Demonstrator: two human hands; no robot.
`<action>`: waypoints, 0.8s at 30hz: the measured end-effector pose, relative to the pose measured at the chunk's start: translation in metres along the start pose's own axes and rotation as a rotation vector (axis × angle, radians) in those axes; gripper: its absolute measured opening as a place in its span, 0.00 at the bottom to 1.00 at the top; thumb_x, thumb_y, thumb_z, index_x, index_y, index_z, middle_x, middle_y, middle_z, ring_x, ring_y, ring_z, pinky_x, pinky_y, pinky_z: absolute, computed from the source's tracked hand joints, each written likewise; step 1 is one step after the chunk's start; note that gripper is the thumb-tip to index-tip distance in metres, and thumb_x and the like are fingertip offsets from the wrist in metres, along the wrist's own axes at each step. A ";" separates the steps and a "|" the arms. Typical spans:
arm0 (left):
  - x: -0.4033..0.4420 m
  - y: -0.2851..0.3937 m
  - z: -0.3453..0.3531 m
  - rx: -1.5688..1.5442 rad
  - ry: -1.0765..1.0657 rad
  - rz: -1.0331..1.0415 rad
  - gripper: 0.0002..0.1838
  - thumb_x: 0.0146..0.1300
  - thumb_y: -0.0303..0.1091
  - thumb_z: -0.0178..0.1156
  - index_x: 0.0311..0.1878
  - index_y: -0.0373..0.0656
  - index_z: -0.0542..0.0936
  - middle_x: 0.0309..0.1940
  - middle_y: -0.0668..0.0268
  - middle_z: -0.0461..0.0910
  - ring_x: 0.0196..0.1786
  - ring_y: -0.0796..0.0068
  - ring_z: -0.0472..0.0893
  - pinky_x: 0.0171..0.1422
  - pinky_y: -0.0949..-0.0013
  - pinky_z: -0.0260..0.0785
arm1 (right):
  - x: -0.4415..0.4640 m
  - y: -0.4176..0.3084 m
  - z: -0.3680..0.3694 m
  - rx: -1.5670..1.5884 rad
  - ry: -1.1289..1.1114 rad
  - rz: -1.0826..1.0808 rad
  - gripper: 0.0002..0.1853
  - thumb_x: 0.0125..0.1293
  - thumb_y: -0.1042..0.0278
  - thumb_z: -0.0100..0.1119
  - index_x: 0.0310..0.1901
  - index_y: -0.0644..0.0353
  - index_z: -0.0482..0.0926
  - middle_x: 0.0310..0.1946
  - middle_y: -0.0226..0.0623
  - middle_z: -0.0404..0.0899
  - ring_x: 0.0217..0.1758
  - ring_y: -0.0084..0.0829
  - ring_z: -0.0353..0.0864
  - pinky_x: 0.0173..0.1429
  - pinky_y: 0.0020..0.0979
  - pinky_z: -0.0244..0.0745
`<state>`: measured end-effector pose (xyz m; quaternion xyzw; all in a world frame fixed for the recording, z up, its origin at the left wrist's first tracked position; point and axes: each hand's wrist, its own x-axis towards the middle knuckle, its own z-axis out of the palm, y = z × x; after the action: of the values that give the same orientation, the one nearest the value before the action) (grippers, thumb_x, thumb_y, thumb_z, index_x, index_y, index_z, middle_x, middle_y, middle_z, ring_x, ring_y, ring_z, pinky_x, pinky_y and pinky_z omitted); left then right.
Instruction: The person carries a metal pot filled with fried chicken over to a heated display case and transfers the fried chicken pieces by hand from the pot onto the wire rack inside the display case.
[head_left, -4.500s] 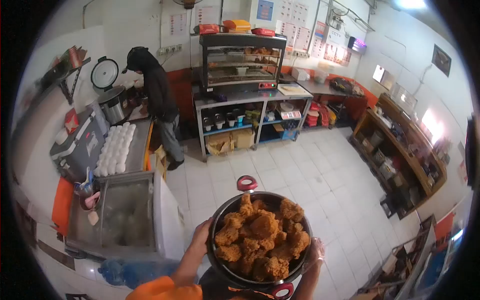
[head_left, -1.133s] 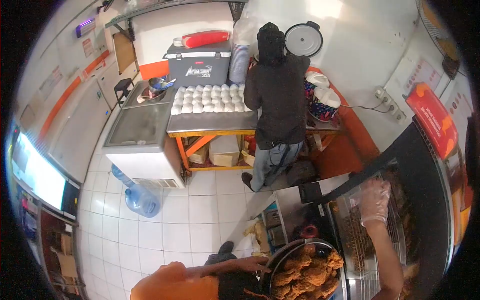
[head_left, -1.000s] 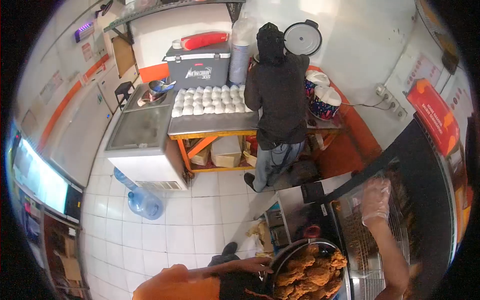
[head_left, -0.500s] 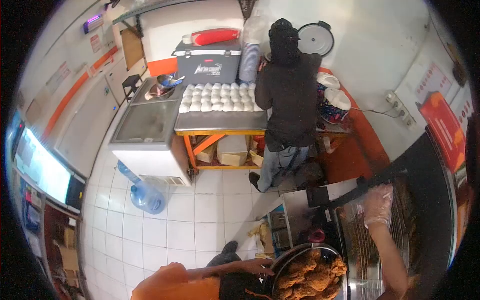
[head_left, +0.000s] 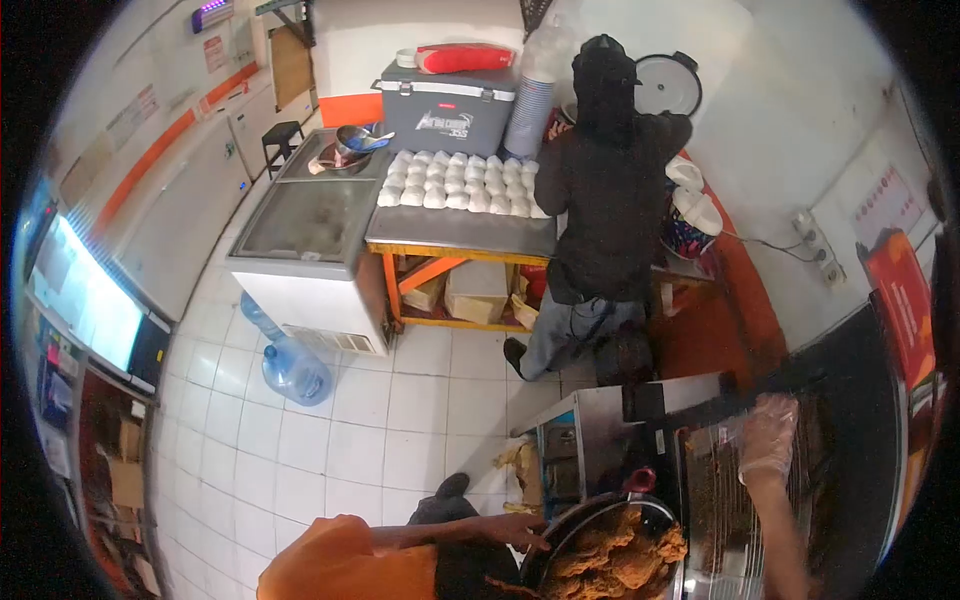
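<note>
At the lower middle, my left hand [head_left: 515, 530] grips the left rim of a dark round pot [head_left: 540, 560]. Pieces of fried chicken [head_left: 620, 560] fill the pot, whose red handle [head_left: 640, 480] points toward the counter. My right hand [head_left: 769, 440], in a clear plastic glove, reaches in over the wire rack [head_left: 718, 500] of the display cabinet [head_left: 850, 440]. Its fingers are smeared and partly lost against the dark cabinet, so whether they hold anything cannot be made out.
A person in black [head_left: 605, 200] stands with back turned at a steel table [head_left: 460, 228] bearing rows of white wrapped bundles [head_left: 460, 185]. Left of it are a chest freezer [head_left: 310, 220] and blue water bottles [head_left: 297, 373] on the floor. A grey cooler [head_left: 447, 115] sits behind the bundles.
The pot of chicken has come from in front of my body to beside the cabinet. My right hand has left the pot and is over the rack. Lately only the view has shifted slightly.
</note>
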<state>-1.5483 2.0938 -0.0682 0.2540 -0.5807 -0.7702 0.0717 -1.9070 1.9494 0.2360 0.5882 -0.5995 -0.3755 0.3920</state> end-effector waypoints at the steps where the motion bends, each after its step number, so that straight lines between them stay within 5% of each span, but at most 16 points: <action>1: 0.000 0.000 0.001 0.018 0.012 0.020 0.29 0.71 0.59 0.64 0.53 0.39 0.73 0.35 0.62 0.78 0.37 0.72 0.80 0.41 0.62 0.73 | -0.004 0.001 -0.005 -0.028 0.014 0.003 0.23 0.76 0.49 0.52 0.62 0.54 0.81 0.66 0.40 0.76 0.76 0.42 0.67 0.83 0.48 0.49; 4: 0.014 -0.023 -0.002 0.075 -0.038 0.091 0.25 0.73 0.56 0.63 0.52 0.41 0.74 0.35 0.63 0.78 0.38 0.74 0.79 0.43 0.62 0.74 | -0.024 0.008 0.003 -0.128 -0.013 -0.024 0.23 0.80 0.50 0.46 0.63 0.56 0.79 0.65 0.39 0.78 0.75 0.39 0.69 0.83 0.47 0.49; 6: 0.002 0.008 0.001 -0.084 -0.050 -0.069 0.21 0.74 0.50 0.63 0.53 0.41 0.76 0.39 0.64 0.80 0.40 0.75 0.80 0.45 0.63 0.75 | -0.043 0.013 0.028 -0.220 -0.047 -0.063 0.22 0.80 0.54 0.44 0.64 0.56 0.78 0.66 0.39 0.78 0.75 0.39 0.70 0.84 0.47 0.48; 9: -0.008 0.038 -0.002 -0.052 -0.019 -0.067 0.20 0.73 0.46 0.64 0.56 0.41 0.77 0.41 0.64 0.81 0.41 0.75 0.80 0.48 0.65 0.76 | -0.065 0.036 -0.035 0.109 -0.323 -0.086 0.20 0.78 0.59 0.45 0.64 0.55 0.78 0.66 0.40 0.78 0.76 0.41 0.69 0.84 0.51 0.47; 13: -0.009 0.055 -0.005 -0.072 -0.045 -0.132 0.19 0.73 0.43 0.65 0.57 0.39 0.77 0.41 0.65 0.81 0.42 0.75 0.80 0.49 0.66 0.75 | -0.115 0.034 0.005 0.225 -0.519 -0.005 0.21 0.74 0.59 0.48 0.63 0.55 0.79 0.68 0.44 0.76 0.77 0.46 0.67 0.85 0.56 0.43; 15: -0.007 0.060 -0.007 0.061 -0.033 -0.121 0.17 0.73 0.41 0.64 0.56 0.38 0.77 0.41 0.66 0.80 0.43 0.75 0.80 0.48 0.67 0.74 | -0.149 0.035 0.002 0.285 -0.357 0.050 0.21 0.72 0.60 0.49 0.59 0.58 0.82 0.63 0.46 0.79 0.74 0.48 0.70 0.85 0.57 0.42; 20: 0.001 0.045 -0.004 -0.162 -0.083 -0.149 0.16 0.73 0.36 0.62 0.58 0.39 0.76 0.42 0.67 0.80 0.42 0.74 0.79 0.49 0.68 0.73 | -0.219 0.034 0.018 0.319 -0.106 0.188 0.17 0.66 0.65 0.51 0.52 0.61 0.81 0.43 0.45 0.84 0.61 0.44 0.79 0.84 0.53 0.53; 24: 0.004 0.048 -0.006 -0.228 -0.098 -0.235 0.18 0.73 0.34 0.61 0.62 0.38 0.75 0.45 0.67 0.81 0.46 0.74 0.79 0.52 0.67 0.72 | -0.249 0.041 0.011 0.363 -0.242 0.293 0.14 0.67 0.66 0.50 0.48 0.63 0.81 0.40 0.43 0.83 0.58 0.42 0.80 0.87 0.54 0.44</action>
<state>-1.5576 2.0722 -0.0261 0.2724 -0.4586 -0.8457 -0.0186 -1.9333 2.1992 0.2620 0.5066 -0.7783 -0.2688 0.2557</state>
